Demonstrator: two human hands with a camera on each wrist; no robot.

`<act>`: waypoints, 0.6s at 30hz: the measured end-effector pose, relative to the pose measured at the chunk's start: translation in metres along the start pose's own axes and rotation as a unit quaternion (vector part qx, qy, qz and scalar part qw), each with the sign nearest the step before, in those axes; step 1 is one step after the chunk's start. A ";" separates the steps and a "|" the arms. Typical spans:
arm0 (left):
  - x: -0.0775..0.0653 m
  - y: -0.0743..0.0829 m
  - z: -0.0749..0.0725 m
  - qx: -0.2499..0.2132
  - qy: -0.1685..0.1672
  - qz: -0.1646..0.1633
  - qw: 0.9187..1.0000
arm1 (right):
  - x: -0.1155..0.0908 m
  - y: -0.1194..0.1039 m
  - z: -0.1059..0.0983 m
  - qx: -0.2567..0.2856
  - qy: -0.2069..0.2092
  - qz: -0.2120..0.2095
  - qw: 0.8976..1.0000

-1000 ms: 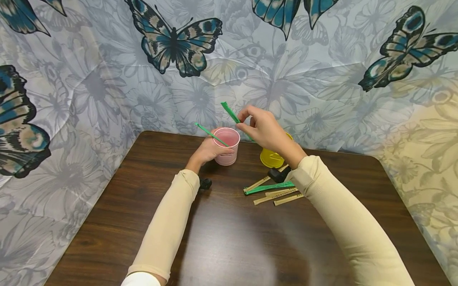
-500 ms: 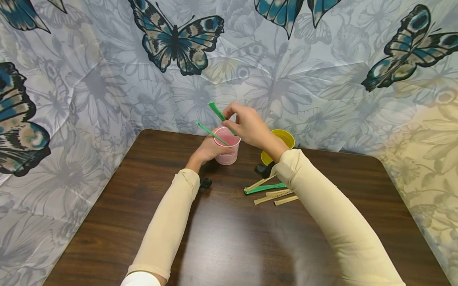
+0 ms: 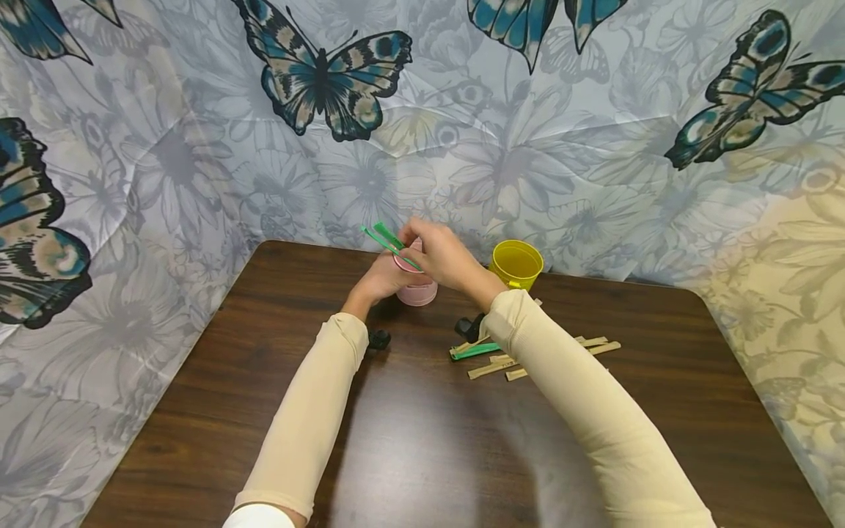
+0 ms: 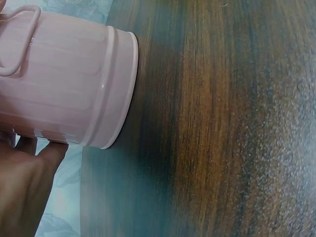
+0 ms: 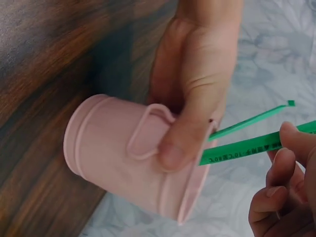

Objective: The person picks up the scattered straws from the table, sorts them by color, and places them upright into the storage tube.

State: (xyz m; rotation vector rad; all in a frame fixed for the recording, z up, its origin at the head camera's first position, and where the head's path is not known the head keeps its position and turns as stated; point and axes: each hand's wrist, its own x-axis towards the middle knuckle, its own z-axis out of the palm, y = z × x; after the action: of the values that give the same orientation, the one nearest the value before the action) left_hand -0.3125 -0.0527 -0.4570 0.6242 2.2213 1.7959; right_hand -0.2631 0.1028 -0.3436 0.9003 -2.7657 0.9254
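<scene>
My left hand (image 3: 383,277) grips a small pink pail (image 5: 113,143) from its left side, with the thumb over the folded handle near the rim. One thin green wrapped straw (image 5: 252,120) leans out of the pail's mouth. Between thumb and fingers, my right hand (image 5: 296,177) pinches a second green wrapped straw (image 5: 242,148), wider and printed, whose lower end is at the mouth. In the head view the right hand covers much of the pail's opening. The left wrist view shows the pail's base (image 4: 116,89) close to the wooden tabletop.
A yellow pail (image 3: 518,257) stands at the back of the table (image 3: 422,440), right of the hands. Several tan paper-wrapped strips (image 3: 488,368) and green straws (image 3: 475,350) lie partly under the right forearm. A butterfly-print cloth (image 3: 370,176) hangs behind the table.
My right hand has moved left and down with the green straw, from right of the pink pail to its mouth. More of the yellow pail shows. The left hand and pail have stayed put.
</scene>
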 end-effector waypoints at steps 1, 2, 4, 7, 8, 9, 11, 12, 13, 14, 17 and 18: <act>0.000 0.000 -0.001 -0.004 -0.002 0.005 1.000 | 0.001 0.002 0.002 -0.001 0.002 0.004 1.000; 0.000 0.000 -0.001 -0.009 -0.003 0.006 1.000 | 0.001 0.004 0.004 -0.002 0.005 0.007 1.000; -0.001 0.002 -0.002 -0.023 -0.007 0.002 1.000 | 0.003 0.008 0.007 -0.002 0.010 0.018 1.000; -0.004 0.008 -0.003 -0.048 -0.012 -0.007 0.999 | 0.006 0.014 0.011 -0.001 0.015 0.034 0.999; -0.004 0.008 -0.003 -0.051 -0.011 -0.011 0.999 | 0.007 0.016 0.012 0.000 0.016 0.037 0.999; -0.004 0.007 -0.003 -0.052 -0.011 -0.012 0.999 | 0.007 0.018 0.013 0.002 0.017 0.040 0.999; -0.003 0.005 -0.002 -0.052 -0.010 -0.007 0.999 | 0.007 0.021 0.015 0.001 0.017 0.042 0.999; -0.002 0.003 -0.001 -0.050 -0.009 -0.004 0.999 | 0.008 0.023 0.016 0.000 0.016 0.042 0.999; -0.001 0.000 -0.001 -0.047 -0.007 -0.002 0.999 | 0.008 0.024 0.016 -0.001 0.016 0.043 0.999; -0.001 0.000 -0.001 -0.052 -0.008 -0.001 0.999 | 0.008 0.024 0.017 -0.003 0.016 0.044 0.999; 0.000 0.001 -0.001 -0.056 -0.010 -0.005 0.998 | 0.009 0.026 0.018 -0.005 0.012 0.049 0.999; 0.000 0.001 -0.001 -0.053 -0.009 -0.008 0.999 | 0.009 0.027 0.019 -0.003 0.011 0.049 0.999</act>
State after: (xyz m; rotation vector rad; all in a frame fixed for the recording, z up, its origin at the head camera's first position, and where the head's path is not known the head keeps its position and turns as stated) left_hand -0.3131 -0.0536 -0.4554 0.5972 2.0969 1.8787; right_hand -0.2832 0.1048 -0.3704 0.7545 -2.8148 0.9360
